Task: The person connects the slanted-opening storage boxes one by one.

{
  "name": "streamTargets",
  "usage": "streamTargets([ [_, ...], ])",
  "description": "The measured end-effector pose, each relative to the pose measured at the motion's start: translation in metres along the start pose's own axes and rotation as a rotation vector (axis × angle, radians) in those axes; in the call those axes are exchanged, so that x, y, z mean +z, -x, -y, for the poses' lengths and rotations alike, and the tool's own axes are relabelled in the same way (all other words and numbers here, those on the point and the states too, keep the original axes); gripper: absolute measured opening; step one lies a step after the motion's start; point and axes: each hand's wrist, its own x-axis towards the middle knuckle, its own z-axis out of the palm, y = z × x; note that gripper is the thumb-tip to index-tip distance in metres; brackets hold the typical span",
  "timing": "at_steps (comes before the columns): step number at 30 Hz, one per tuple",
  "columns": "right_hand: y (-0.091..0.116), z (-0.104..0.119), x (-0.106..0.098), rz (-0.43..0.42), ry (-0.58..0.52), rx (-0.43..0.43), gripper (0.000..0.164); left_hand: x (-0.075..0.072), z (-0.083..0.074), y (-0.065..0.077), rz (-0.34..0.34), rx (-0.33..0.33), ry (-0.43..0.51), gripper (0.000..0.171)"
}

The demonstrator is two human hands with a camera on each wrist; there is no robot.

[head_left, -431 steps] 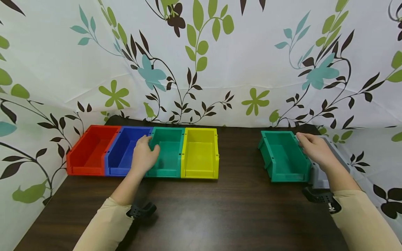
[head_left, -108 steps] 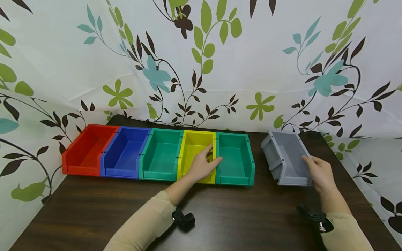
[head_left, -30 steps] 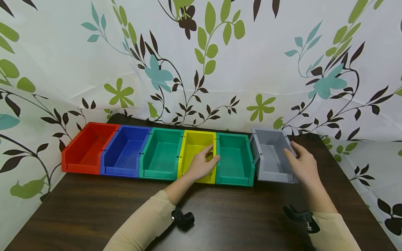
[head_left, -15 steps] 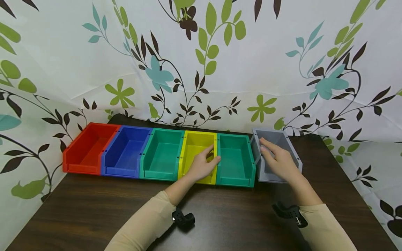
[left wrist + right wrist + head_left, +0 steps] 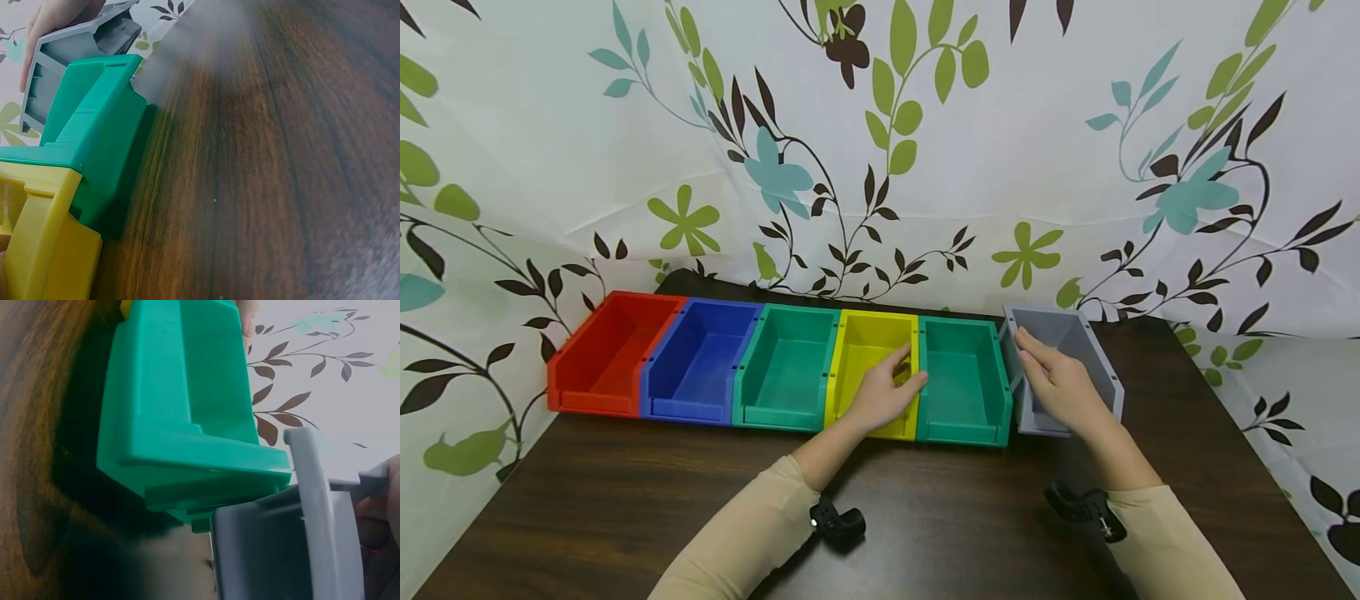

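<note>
In the head view, my left hand [image 5: 880, 398] reaches over the yellow bin [image 5: 854, 360] and pinches its right wall, where the right-hand green bin [image 5: 962, 379] meets it. My right hand [image 5: 1063, 390] holds the left wall of the grey bin [image 5: 1101, 354], partly covering its inside. The grey bin's front left corner stands close beside the green bin. From the right wrist, the grey bin [image 5: 265, 550] appears tilted against the green bin [image 5: 156, 387]. In the left wrist view, fingers of the right hand lie over the raised grey bin [image 5: 47, 84].
Left of the yellow bin, a second green bin [image 5: 790, 367], a blue bin [image 5: 703, 362] and a red bin [image 5: 613, 358] stand side by side in one row. All sit on a dark wooden table [image 5: 700, 508], before a leaf-patterned cloth [image 5: 925, 183].
The green bin, once apart at right, moved left to join the yellow one. The grey bin then came left beside it. The right hand shifted from the grey bin's right wall to its left.
</note>
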Motion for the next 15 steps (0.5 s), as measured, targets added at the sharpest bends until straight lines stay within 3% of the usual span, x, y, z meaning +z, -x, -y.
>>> streamTargets([
  [15, 0.006, -0.007, 0.015, 0.017, 0.013, 0.012, 0.044, 0.001, 0.001, -0.001, 0.000, -0.004, -0.003, 0.063],
])
